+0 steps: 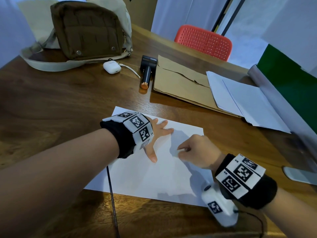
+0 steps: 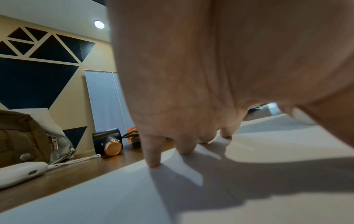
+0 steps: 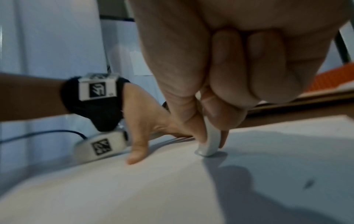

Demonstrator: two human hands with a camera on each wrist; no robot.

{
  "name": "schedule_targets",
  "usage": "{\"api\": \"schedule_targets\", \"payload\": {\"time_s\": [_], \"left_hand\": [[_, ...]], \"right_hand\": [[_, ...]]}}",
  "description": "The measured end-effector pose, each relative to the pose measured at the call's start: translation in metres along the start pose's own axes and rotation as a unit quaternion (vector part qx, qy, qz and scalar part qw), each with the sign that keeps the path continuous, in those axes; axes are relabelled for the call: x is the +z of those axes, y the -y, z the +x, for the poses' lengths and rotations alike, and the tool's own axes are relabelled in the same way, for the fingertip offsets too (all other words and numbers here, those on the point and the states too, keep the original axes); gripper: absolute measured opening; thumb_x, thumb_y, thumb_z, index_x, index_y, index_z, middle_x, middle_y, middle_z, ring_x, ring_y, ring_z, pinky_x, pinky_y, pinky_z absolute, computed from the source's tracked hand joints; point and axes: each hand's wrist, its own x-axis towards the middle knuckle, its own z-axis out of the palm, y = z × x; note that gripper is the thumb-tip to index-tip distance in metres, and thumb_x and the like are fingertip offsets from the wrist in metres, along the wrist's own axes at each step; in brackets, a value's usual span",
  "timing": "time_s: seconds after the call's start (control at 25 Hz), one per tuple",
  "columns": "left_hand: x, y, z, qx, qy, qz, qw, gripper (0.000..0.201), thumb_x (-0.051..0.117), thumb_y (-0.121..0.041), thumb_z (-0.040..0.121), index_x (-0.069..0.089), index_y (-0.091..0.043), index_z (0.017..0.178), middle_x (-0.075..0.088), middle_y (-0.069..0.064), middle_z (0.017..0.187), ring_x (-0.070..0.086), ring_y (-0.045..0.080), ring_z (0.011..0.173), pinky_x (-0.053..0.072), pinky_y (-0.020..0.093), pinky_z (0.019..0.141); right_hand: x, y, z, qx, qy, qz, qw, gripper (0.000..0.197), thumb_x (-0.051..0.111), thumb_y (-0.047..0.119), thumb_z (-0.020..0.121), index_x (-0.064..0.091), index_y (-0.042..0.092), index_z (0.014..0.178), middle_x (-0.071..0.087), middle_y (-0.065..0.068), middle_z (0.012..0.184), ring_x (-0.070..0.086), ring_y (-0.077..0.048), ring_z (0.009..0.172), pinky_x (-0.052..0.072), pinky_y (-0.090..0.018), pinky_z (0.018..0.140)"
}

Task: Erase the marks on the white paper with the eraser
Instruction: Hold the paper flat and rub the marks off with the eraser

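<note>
A white sheet of paper (image 1: pixel 154 174) lies on the wooden table (image 1: pixel 51 109) in front of me. My left hand (image 1: pixel 157 134) lies spread on its upper left part, straight fingers (image 2: pixel 153 157) pressing it down. My right hand (image 1: pixel 187 150) pinches a small white eraser (image 3: pixel 209 144) between thumb and forefinger, its lower end touching the paper near the middle. In the head view the eraser (image 1: pixel 175 154) shows only as a pale bit under the fingers. A small dark mark (image 3: pixel 308 184) sits on the paper near the right wrist camera.
At the back stand a brown bag (image 1: pixel 85 30), a white earbud case (image 1: pixel 111 67) and a dark handheld device (image 1: pixel 147 73). A brown envelope (image 1: pixel 178 83) and loose white sheets (image 1: pixel 240 100) lie right. A red chair (image 1: pixel 204 42) stands behind the table. A cable (image 1: pixel 112 194) crosses the paper's left edge.
</note>
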Motion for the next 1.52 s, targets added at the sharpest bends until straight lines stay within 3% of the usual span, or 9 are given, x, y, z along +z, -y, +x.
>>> {"api": "schedule_targets", "payload": {"time_s": [0.12,0.28,0.48,0.64,0.84,1.04,1.24,1.4,1.52], "left_hand": [[-0.001,-0.001,-0.002,-0.001,0.000,-0.003,1.000,0.115,0.069,-0.048,0.077,-0.019,-0.026,0.148,-0.024,0.005,0.156,-0.013,0.033,0.145,0.003,0.052,0.116],[-0.001,-0.001,0.000,0.000,-0.003,0.003,1.000,0.117,0.070,-0.049,0.076,-0.018,-0.024,0.149,-0.022,0.007,0.157,-0.012,0.034,0.145,0.004,0.052,0.117],[-0.001,-0.002,-0.002,-0.003,0.001,-0.001,1.000,0.115,0.069,-0.048,0.077,-0.019,-0.026,0.148,-0.024,0.005,0.156,-0.014,0.032,0.145,0.002,0.052,0.115],[0.000,0.000,0.000,0.001,0.000,-0.005,1.000,0.116,0.069,-0.048,0.077,-0.019,-0.025,0.148,-0.024,0.007,0.156,-0.014,0.035,0.145,0.002,0.052,0.116],[0.001,-0.001,-0.001,-0.004,-0.001,-0.004,1.000,0.115,0.069,-0.049,0.077,-0.019,-0.026,0.148,-0.024,0.005,0.156,-0.015,0.033,0.145,0.001,0.052,0.115],[0.001,0.000,0.000,-0.004,-0.008,-0.003,1.000,0.116,0.070,-0.049,0.076,-0.019,-0.026,0.148,-0.023,0.005,0.157,-0.013,0.033,0.145,0.002,0.053,0.117],[0.001,-0.001,0.000,-0.009,-0.005,0.000,1.000,0.116,0.069,-0.050,0.076,-0.020,-0.027,0.148,-0.024,0.004,0.156,-0.014,0.032,0.145,0.001,0.052,0.116],[0.000,-0.001,-0.002,-0.007,-0.006,0.000,1.000,0.115,0.068,-0.049,0.078,-0.019,-0.027,0.148,-0.024,0.005,0.156,-0.014,0.032,0.145,0.001,0.052,0.116],[0.000,-0.001,-0.003,-0.008,-0.005,-0.002,1.000,0.115,0.068,-0.050,0.078,-0.020,-0.027,0.147,-0.024,0.004,0.156,-0.015,0.031,0.145,0.000,0.051,0.116]], "right_hand": [[-0.003,-0.003,0.004,0.043,-0.040,-0.037,0.998,0.026,0.046,0.006,0.072,0.042,0.010,0.048,0.033,-0.009,0.053,0.026,-0.019,0.051,0.025,-0.027,0.050],[0.010,0.014,-0.008,-0.035,-0.009,-0.032,0.999,0.030,0.046,0.007,0.077,0.038,0.009,0.048,0.028,-0.006,0.049,0.027,-0.021,0.054,0.023,-0.026,0.048],[-0.002,-0.005,-0.005,0.049,-0.047,-0.076,0.995,0.039,0.045,0.007,0.075,0.027,0.014,0.041,0.024,-0.004,0.046,0.025,-0.018,0.046,0.020,-0.026,0.043],[0.014,0.010,-0.014,-0.038,-0.018,-0.042,0.998,0.037,0.046,0.007,0.077,0.026,0.010,0.047,0.019,-0.006,0.050,0.022,-0.021,0.051,0.017,-0.028,0.047],[0.002,-0.007,-0.011,0.050,-0.039,-0.087,0.994,0.041,0.045,0.009,0.078,0.027,0.015,0.042,0.023,-0.002,0.047,0.028,-0.021,0.048,0.020,-0.026,0.044],[0.012,0.010,-0.016,-0.034,0.006,-0.058,0.998,0.037,0.046,0.009,0.078,0.026,0.011,0.046,0.023,-0.008,0.051,0.023,-0.019,0.051,0.021,-0.030,0.050],[-0.007,-0.008,-0.010,0.076,-0.004,-0.079,0.994,0.040,0.047,0.009,0.078,0.030,0.013,0.041,0.026,-0.001,0.045,0.027,-0.016,0.044,0.024,-0.025,0.045],[0.007,0.008,-0.019,-0.013,0.016,-0.048,0.999,0.039,0.046,0.005,0.076,0.023,0.013,0.046,0.019,-0.005,0.050,0.018,-0.016,0.048,0.017,-0.028,0.049],[-0.001,-0.011,-0.013,0.040,0.008,-0.045,0.998,0.036,0.047,0.007,0.074,0.027,0.013,0.045,0.021,-0.004,0.049,0.021,-0.016,0.047,0.020,-0.030,0.051]]}}
